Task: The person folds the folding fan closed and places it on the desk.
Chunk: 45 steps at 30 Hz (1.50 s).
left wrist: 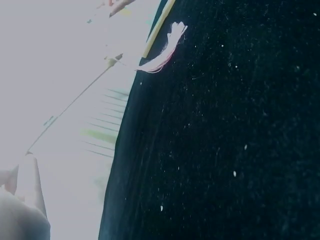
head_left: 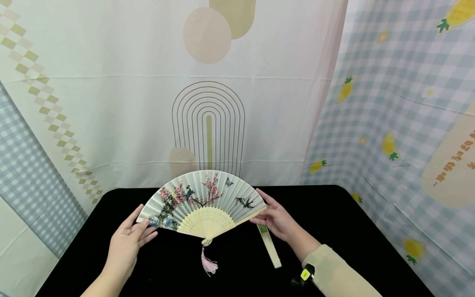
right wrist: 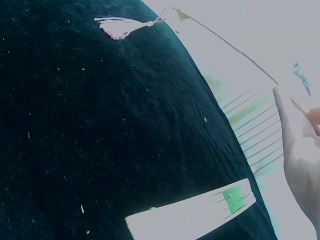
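Note:
A folding fan [head_left: 208,202] is spread wide above the black table, its pale cloth painted with pink blossoms, birds and a butterfly. Its light wooden ribs meet at a pivot, from which a pink tassel [head_left: 209,264] hangs. My left hand [head_left: 128,239] pinches the fan's left end between thumb and fingers. At the opposite end my right hand [head_left: 278,218] grips the outer rib and cloth edge. In the right wrist view, fingers [right wrist: 282,115] touch the fan's thin edge, seen nearly side-on. Both wrist views are pale and washed out around the hands.
On the black table [head_left: 167,272], below my right hand, lies a flat, pale wooden strip [head_left: 271,249] with a green patch near one end. A white printed curtain [head_left: 130,103] hangs behind the table, and a checked pineapple curtain [head_left: 371,123] stands at the right.

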Each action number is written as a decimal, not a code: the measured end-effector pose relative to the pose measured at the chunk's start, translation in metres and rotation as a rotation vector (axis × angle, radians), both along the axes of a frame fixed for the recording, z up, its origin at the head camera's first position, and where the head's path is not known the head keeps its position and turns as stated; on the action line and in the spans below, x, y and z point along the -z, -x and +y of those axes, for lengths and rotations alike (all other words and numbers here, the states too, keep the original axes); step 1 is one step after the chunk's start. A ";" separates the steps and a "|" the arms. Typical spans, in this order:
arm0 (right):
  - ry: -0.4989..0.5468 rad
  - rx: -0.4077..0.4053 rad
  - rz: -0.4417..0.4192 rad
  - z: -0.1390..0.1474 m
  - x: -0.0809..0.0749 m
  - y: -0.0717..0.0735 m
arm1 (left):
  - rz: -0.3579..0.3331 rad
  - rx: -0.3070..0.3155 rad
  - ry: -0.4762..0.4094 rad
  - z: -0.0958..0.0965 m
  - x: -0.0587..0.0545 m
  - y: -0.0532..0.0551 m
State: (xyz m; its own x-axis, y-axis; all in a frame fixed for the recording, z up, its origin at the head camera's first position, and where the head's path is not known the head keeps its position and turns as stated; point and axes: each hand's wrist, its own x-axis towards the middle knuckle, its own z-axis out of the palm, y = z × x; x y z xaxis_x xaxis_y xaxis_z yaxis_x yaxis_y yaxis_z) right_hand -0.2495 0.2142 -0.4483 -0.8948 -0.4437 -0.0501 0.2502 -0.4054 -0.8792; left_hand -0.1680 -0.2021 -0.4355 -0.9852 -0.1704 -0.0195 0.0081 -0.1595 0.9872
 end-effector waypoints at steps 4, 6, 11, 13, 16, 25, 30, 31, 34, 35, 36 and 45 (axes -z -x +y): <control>0.018 -0.019 0.043 0.002 0.004 0.000 | 0.008 -0.027 -0.013 0.000 0.008 0.004; 0.024 -0.025 0.058 0.003 0.005 -0.001 | 0.001 -0.035 -0.016 0.000 0.012 0.006; 0.026 -0.021 0.075 0.004 0.007 -0.001 | -0.008 -0.031 -0.020 -0.001 0.022 0.011; 0.026 -0.012 0.069 0.003 0.007 -0.001 | -0.001 -0.024 -0.025 -0.003 0.026 0.012; 0.025 0.001 0.054 0.002 0.007 -0.002 | 0.009 -0.018 -0.033 -0.004 0.028 0.014; 0.018 0.000 0.033 0.002 0.005 -0.003 | 0.029 -0.010 0.023 -0.001 0.021 0.014; 0.018 -0.008 0.038 0.000 0.003 -0.002 | 0.046 -0.020 0.054 -0.001 0.019 0.014; 0.019 -0.007 0.038 0.000 0.003 -0.002 | 0.049 -0.020 0.060 -0.001 0.019 0.014; 0.019 -0.008 0.037 0.001 0.001 -0.003 | 0.053 -0.025 0.087 0.000 0.020 0.015; 0.018 -0.009 0.036 0.001 0.001 -0.003 | 0.056 -0.028 0.098 0.001 0.020 0.015; 0.017 -0.009 0.037 0.001 0.001 -0.003 | 0.061 -0.031 0.109 0.001 0.020 0.015; -0.014 -0.005 0.061 0.002 -0.002 -0.004 | 0.110 -0.039 0.101 0.007 0.022 0.017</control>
State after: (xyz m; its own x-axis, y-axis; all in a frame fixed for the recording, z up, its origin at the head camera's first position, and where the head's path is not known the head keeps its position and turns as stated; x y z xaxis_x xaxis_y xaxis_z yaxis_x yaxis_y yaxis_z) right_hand -0.2452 0.2161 -0.4467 -0.8943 -0.4475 -0.0016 0.1976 -0.3916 -0.8987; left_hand -0.1849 -0.1956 -0.4577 -0.9730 -0.2046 0.1072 0.1211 -0.0567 0.9910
